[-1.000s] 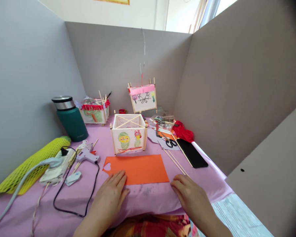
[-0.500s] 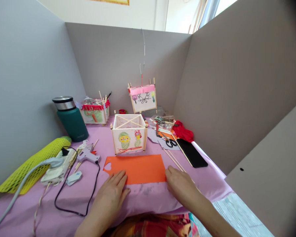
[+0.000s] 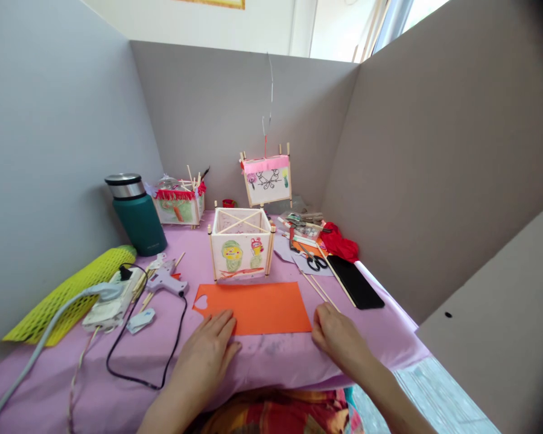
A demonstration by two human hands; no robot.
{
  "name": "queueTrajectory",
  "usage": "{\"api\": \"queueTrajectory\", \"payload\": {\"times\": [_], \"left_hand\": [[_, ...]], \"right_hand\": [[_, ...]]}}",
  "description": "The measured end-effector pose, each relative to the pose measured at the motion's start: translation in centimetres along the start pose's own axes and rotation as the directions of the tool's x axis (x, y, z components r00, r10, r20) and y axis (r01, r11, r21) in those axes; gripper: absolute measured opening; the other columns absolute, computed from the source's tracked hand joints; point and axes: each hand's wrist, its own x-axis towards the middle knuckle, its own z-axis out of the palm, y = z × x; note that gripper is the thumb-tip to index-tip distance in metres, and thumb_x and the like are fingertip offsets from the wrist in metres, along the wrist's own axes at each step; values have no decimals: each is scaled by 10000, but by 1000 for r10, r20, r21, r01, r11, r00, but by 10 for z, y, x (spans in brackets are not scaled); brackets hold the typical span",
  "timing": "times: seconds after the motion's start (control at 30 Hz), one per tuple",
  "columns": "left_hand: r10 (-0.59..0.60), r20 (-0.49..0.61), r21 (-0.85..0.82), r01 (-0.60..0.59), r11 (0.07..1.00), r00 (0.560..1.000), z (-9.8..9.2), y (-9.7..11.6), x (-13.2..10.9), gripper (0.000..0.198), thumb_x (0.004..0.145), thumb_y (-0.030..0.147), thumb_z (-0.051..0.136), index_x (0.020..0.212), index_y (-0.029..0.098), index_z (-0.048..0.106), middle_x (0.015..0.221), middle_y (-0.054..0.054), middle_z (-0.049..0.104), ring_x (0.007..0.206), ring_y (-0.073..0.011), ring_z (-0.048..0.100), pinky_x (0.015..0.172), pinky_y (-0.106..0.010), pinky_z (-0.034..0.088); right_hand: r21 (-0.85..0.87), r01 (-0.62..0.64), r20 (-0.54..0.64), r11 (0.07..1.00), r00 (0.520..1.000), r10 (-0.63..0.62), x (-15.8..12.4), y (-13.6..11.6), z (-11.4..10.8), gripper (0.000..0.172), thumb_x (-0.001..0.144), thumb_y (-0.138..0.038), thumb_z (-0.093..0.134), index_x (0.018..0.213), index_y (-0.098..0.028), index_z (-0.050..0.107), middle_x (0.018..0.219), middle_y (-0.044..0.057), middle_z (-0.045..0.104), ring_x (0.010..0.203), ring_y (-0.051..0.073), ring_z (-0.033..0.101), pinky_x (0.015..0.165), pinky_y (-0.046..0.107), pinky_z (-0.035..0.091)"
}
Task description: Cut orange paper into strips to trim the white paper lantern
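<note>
Where the left hand (image 3: 208, 343) rests: flat and spread, fingers pressing the lower left part of the orange paper (image 3: 265, 307), grasping nothing.
Right hand (image 3: 338, 337): loosely curled at the paper's right edge; the fingertips are hidden, so whether they pinch it I cannot tell.
Orange paper: flat on the purple tablecloth (image 3: 271, 355), between the hands, with a heart-shaped cutout (image 3: 201, 302) near its left end.
Stick-framed box (image 3: 244, 260): upright just behind the paper, drawings on its front, crossed sticks (image 3: 241, 221) over its top.
Left side: lilac glue gun (image 3: 165, 281) near a white power strip (image 3: 111, 306).
Right side: black-handled scissors (image 3: 317, 263), beside a black phone (image 3: 358, 284).
</note>
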Motion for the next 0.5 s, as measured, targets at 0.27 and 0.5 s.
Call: {"api": "queueTrajectory", "payload": {"times": [0.27, 0.5], "left_hand": [[-15, -25, -15, 14, 1000, 1000, -3, 2, 1, 364, 886, 252, 480, 1196, 123, 619, 1300, -141, 583, 1171, -279, 566, 1021, -466, 441], [-43, -52, -38, 41, 998, 998, -10, 4, 5, 287, 905, 204, 458, 1096, 163, 669, 1195, -112, 646, 1054, -248, 612, 942, -424, 493]], "right_hand": [[354, -35, 87, 935, 996, 5, -39, 5, -28, 250, 931, -296, 374, 697, -221, 417, 666, -16, 550, 601, 148, 534, 564, 258, 370], [267, -28, 18, 963, 1000, 24, -53, 23, -21, 245, 934, -309, 391, 778, -235, 565, 693, -1, 637, 622, 171, 604, 572, 270, 401]]}}
